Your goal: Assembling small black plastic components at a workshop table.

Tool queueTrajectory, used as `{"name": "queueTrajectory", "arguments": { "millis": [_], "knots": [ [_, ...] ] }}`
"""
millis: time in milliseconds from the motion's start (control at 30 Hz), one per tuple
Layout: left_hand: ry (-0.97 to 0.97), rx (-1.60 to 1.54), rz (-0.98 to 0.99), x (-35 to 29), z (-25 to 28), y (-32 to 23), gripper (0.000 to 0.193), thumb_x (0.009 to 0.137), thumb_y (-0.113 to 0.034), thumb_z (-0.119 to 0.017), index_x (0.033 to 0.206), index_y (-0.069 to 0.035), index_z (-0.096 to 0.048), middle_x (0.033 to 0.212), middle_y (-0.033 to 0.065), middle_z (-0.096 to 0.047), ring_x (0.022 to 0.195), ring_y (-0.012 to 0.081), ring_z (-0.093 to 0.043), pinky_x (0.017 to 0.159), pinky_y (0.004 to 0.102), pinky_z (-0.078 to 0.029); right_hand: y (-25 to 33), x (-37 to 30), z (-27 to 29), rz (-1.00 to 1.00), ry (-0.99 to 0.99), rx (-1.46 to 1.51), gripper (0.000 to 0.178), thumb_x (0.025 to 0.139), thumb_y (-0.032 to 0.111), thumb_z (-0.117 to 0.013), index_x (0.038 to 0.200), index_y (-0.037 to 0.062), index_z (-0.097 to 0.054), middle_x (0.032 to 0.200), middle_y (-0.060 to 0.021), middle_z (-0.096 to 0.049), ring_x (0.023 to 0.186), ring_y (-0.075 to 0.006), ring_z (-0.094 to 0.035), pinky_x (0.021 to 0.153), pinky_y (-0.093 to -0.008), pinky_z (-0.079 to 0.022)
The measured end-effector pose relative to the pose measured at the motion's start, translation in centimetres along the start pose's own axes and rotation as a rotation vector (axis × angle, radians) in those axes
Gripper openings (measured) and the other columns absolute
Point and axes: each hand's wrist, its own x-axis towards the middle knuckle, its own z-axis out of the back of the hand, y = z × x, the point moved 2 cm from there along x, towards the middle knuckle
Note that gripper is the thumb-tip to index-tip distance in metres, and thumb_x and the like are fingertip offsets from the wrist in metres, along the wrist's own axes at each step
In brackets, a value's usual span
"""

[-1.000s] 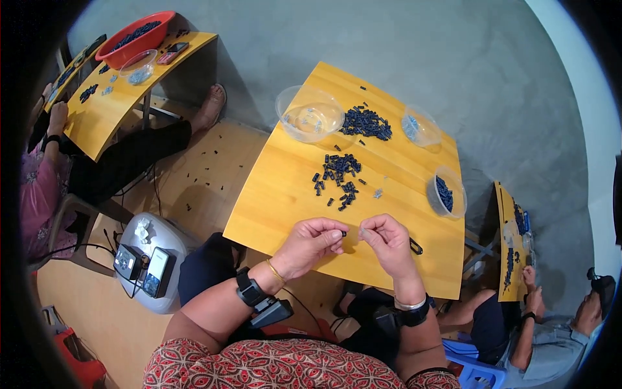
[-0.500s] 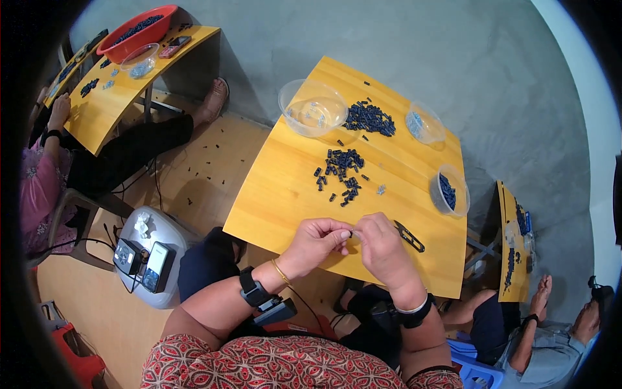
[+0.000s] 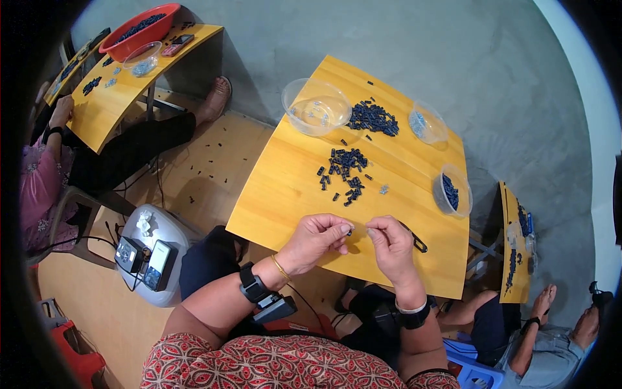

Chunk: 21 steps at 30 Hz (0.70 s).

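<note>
Above the near part of the yellow table (image 3: 278,201), my left hand (image 3: 314,241) pinches a small black plastic piece (image 3: 350,232) between thumb and forefinger. My right hand (image 3: 392,245) is a little apart from it, thumb and fingertips pressed together; whatever is in that pinch is too small to make out. A flat black hand tool (image 3: 420,244) lies partly hidden behind my right hand. Further up the table are a loose pile of black plastic pieces (image 3: 346,162) and a larger heap (image 3: 374,119). A few tiny silvery pieces (image 3: 383,189) lie beside the nearer pile.
Clear tubs stand around: a wide one (image 3: 304,126) at the far left, one with silvery parts (image 3: 427,123), one with black pieces (image 3: 452,191). Left of me, a grey stool (image 3: 162,227) carries devices and cables. People sit at tables on both sides; a red basin (image 3: 139,32) is far left.
My right hand has drawn away to the right from my left hand, opening a gap between their fingertips. The left hand still holds the black piece.
</note>
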Motion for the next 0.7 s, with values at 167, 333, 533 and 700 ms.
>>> {"name": "queueTrajectory", "arguments": {
  "millis": [167,333,533,700],
  "knots": [
    [0.014,0.042,-0.032,0.1,0.1,0.3,0.016,0.086,-0.012,-0.055,0.093,0.002,-0.059,0.078,0.0033,-0.059,0.062,0.0091,-0.055,0.058,0.019,-0.046,0.1,-0.4,-0.9,-0.051,0.022,0.072,0.006,0.077,0.0,-0.057,0.083,0.0018,-0.056,0.075,-0.0101,-0.058,0.068,-0.0226,-0.058,0.061,-0.0289,-0.045],
    [0.005,0.063,-0.045,0.0,0.1,0.1,0.013,0.084,-0.01,-0.056,0.09,0.001,-0.059,0.08,0.0053,-0.06,0.064,0.0129,-0.059,0.061,0.0235,-0.05,0.3,-0.3,-1.1,-0.043,0.022,0.08,0.006,0.077,0.0,-0.057,0.083,0.0014,-0.056,0.075,-0.0094,-0.058,0.068,-0.0202,-0.057,0.061,-0.0276,-0.045],
    [0.017,0.114,-0.07,0.0,0.1,0.2,0.014,0.085,-0.011,-0.057,0.09,0.001,-0.06,0.079,0.0051,-0.061,0.064,0.0117,-0.058,0.059,0.0214,-0.049,0.2,-0.4,-1.3,-0.073,-0.002,0.147,0.007,0.077,0.0,-0.058,0.084,0.0008,-0.056,0.075,-0.0083,-0.058,0.067,-0.0164,-0.057,0.061,-0.0264,-0.045],
    [0.023,0.13,-0.063,0.0,0.1,0.2,0.016,0.085,-0.012,-0.056,0.092,0.001,-0.06,0.08,0.0051,-0.061,0.064,0.0108,-0.057,0.06,0.0207,-0.048,1.0,0.1,-1.6,0.017,0.017,0.067,0.008,0.076,0.0,-0.059,0.083,0.0011,-0.055,0.073,-0.0086,-0.057,0.066,-0.0179,-0.057,0.06,-0.0268,-0.045]
  ]
}}
